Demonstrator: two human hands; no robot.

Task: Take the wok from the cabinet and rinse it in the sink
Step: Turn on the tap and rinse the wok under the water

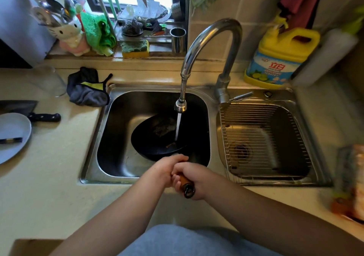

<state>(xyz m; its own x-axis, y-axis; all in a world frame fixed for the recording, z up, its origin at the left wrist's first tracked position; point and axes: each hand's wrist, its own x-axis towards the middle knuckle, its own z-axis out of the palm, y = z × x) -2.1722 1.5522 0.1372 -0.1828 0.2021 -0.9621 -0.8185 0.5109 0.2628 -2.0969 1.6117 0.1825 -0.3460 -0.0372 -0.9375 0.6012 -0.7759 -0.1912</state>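
The black wok lies tilted inside the left sink basin, its inside facing up. Water runs from the curved steel faucet in a thin stream onto the wok's right side. The wok's wooden handle, with a black ring at its end, points toward me over the basin's front rim. My left hand grips the handle nearer the wok. My right hand grips it just behind, near the ring. Both hands hide most of the handle.
The right basin holds a wire rack. A yellow detergent jug stands behind it. A grey cloth lies left of the sink; a cleaver and a plate sit far left. A sponge rests on the windowsill.
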